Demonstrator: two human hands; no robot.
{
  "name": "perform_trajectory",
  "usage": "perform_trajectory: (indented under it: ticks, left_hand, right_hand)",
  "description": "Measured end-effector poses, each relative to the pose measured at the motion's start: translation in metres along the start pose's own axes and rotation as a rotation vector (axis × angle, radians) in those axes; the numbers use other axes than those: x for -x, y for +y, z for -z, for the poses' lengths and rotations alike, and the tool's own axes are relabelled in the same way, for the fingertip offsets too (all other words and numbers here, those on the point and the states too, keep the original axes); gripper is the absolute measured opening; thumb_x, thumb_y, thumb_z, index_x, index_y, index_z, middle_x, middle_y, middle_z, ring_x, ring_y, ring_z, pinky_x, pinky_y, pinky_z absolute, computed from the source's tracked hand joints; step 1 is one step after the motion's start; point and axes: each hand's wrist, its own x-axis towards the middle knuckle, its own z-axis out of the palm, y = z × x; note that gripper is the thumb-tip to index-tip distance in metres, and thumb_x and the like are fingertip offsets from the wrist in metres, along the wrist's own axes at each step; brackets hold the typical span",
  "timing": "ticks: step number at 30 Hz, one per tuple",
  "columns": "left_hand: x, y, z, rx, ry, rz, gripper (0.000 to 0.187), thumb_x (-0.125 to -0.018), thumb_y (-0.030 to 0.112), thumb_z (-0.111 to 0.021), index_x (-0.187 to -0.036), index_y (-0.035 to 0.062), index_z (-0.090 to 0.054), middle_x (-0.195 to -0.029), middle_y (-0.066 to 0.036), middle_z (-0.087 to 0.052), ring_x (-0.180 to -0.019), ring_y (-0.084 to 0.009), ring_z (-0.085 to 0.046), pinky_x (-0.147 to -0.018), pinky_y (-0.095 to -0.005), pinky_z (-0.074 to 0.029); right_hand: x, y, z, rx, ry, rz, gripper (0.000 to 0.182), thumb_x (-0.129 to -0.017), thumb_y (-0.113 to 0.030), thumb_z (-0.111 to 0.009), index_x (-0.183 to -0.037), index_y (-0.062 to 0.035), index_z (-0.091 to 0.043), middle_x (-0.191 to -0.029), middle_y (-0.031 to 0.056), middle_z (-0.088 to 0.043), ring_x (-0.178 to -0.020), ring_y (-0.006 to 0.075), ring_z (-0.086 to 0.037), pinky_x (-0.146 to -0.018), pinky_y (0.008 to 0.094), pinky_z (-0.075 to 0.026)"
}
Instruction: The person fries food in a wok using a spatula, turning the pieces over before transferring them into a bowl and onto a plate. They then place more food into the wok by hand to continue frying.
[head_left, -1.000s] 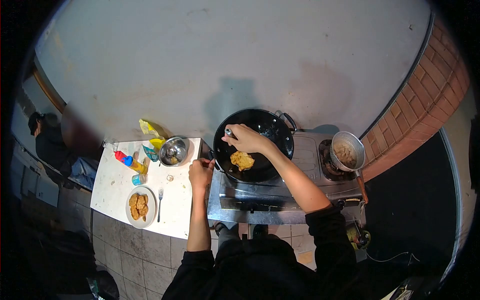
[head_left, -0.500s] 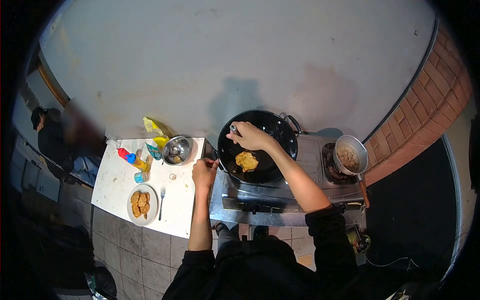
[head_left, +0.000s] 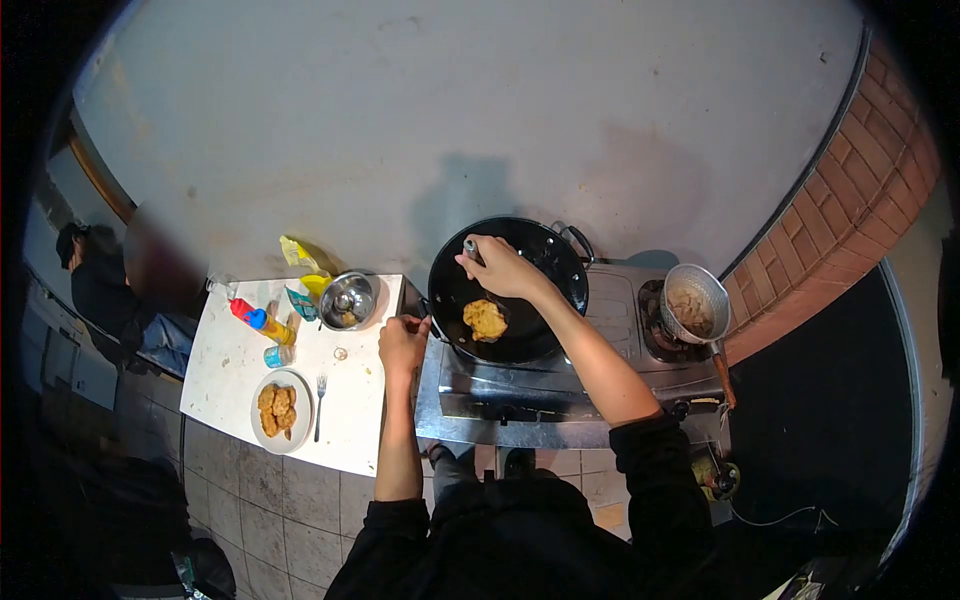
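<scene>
A black wok [head_left: 545, 335] sits on the metal stove, with a golden-brown fried piece [head_left: 485, 320] in its lower left. Over the wok, my right hand [head_left: 497, 268] is closed round a utensil handle [head_left: 470, 249]; the utensil's lower end is hidden. My left hand [head_left: 404, 343] is closed at the wok's left handle, and its fingertips touch or grip it. Left of that hand, a metal bowl [head_left: 350, 301] stands on the white table. Nearer the front edge is a white plate [head_left: 300, 434] holding several fried pieces [head_left: 277, 409], with a fork [head_left: 320, 408] beside it.
A strainer-like pot [head_left: 697, 303] with a wooden handle rests on the right burner. Red [head_left: 241, 309] and yellow [head_left: 272, 328] bottles, a small jar [head_left: 278, 356] and a yellow packet [head_left: 301, 257] are on the table. A seated person [head_left: 105, 290] is at the far left.
The whole view has shifted slightly. Both hands keep nearly the same places at the wok, and the fried piece lies about where it was.
</scene>
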Motion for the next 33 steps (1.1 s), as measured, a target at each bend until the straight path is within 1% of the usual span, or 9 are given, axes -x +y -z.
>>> perform_trajectory:
  ticks: [8,10,14,16,22,29,31,32,33]
  left_hand:
    - [0.001,-0.001,0.000,0.004,0.009,0.008,0.025,-0.075,0.023,-0.072,-0.076,-0.0014,-0.067,-0.072,-0.017,-0.066,-0.068,-0.0293,-0.066,-0.065,-0.0352,-0.049]
    - [0.002,0.002,0.001,0.006,0.013,0.009,0.025,-0.075,0.023,-0.072,-0.076,-0.0011,-0.067,-0.071,-0.017,-0.066,-0.068,-0.0295,-0.066,-0.065,-0.0352,-0.049]
    - [0.000,0.002,0.000,-0.012,-0.002,0.004,0.026,-0.076,0.024,-0.071,-0.076,-0.0010,-0.067,-0.072,-0.017,-0.066,-0.069,-0.0297,-0.066,-0.065,-0.0359,-0.049]
    - [-0.001,0.001,0.000,-0.020,-0.003,-0.006,0.026,-0.076,0.025,-0.071,-0.076,-0.0009,-0.068,-0.073,-0.018,-0.066,-0.069,-0.0298,-0.066,-0.065,-0.0361,-0.049]
    - [0.000,0.003,0.001,-0.011,-0.004,-0.003,0.027,-0.076,0.026,-0.070,-0.078,-0.0007,-0.068,-0.075,-0.019,-0.066,-0.071,-0.0311,-0.066,-0.066,-0.0372,-0.049]
    - [0.001,0.004,0.000,-0.037,0.004,0.024,0.027,-0.075,0.028,-0.071,-0.078,0.0010,-0.068,-0.076,-0.016,-0.067,-0.074,-0.0316,-0.066,-0.068,-0.0381,-0.049]
    - [-0.002,-0.002,-0.003,-0.052,-0.001,0.026,0.027,-0.075,0.030,-0.071,-0.078,0.0027,-0.068,-0.075,-0.013,-0.068,-0.075,-0.0297,-0.066,-0.068,-0.0374,-0.050]
    - [-0.004,-0.005,-0.005,-0.042,-0.016,0.034,0.027,-0.075,0.030,-0.071,-0.078,0.0027,-0.068,-0.076,-0.013,-0.068,-0.075,-0.0298,-0.066,-0.068,-0.0374,-0.050]
    - [-0.004,-0.004,-0.004,-0.032,-0.031,0.042,0.028,-0.075,0.030,-0.071,-0.078,0.0027,-0.068,-0.076,-0.013,-0.068,-0.075,-0.0299,-0.066,-0.068,-0.0374,-0.050]
  right_hand:
    - [0.001,-0.009,-0.004,0.067,-0.054,0.017,0.032,-0.088,-0.022,-0.056,-0.095,0.0090,-0.055,-0.079,0.0251,-0.062,-0.082,0.0396,-0.062,-0.071,0.0442,-0.047]
    - [0.001,-0.001,-0.009,0.041,0.016,0.151,0.027,-0.090,-0.019,-0.056,-0.077,0.0039,-0.050,-0.063,0.0139,-0.059,-0.058,0.0225,-0.057,-0.056,0.0353,-0.042]
    - [0.001,0.001,-0.008,0.036,0.027,0.187,0.027,-0.090,-0.019,-0.056,-0.078,0.0037,-0.050,-0.062,0.0138,-0.059,-0.056,0.0228,-0.056,-0.055,0.0354,-0.042]
    - [0.004,-0.011,0.002,0.072,-0.113,0.049,0.038,-0.088,-0.024,-0.057,-0.104,0.0107,-0.055,-0.082,0.0267,-0.062,-0.084,0.0415,-0.061,-0.074,0.0442,-0.046]
    - [0.011,-0.013,0.001,0.038,-0.062,0.112,0.036,-0.087,-0.026,-0.059,-0.087,0.0091,-0.056,-0.069,0.0256,-0.058,-0.070,0.0395,-0.060,-0.064,0.0425,-0.044]
    - [0.019,-0.017,-0.002,0.016,-0.019,0.135,0.035,-0.087,-0.025,-0.058,-0.085,0.0089,-0.055,-0.068,0.0258,-0.056,-0.067,0.0391,-0.059,-0.062,0.0415,-0.043]
    - [0.020,-0.015,-0.007,-0.004,0.097,0.228,0.030,-0.089,-0.023,-0.059,-0.078,0.0051,-0.054,-0.054,0.0146,-0.051,-0.048,0.0207,-0.049,-0.050,0.0347,-0.039]
    - [0.021,-0.013,-0.007,-0.004,0.098,0.229,0.030,-0.089,-0.023,-0.059,-0.078,0.0051,-0.054,-0.054,0.0146,-0.051,-0.048,0.0207,-0.049,-0.050,0.0347,-0.039]
    - [0.022,-0.013,-0.006,0.011,0.087,0.173,0.030,-0.089,-0.023,-0.057,-0.081,0.0062,-0.054,-0.061,0.0178,-0.055,-0.057,0.0283,-0.054,-0.056,0.0373,-0.041]
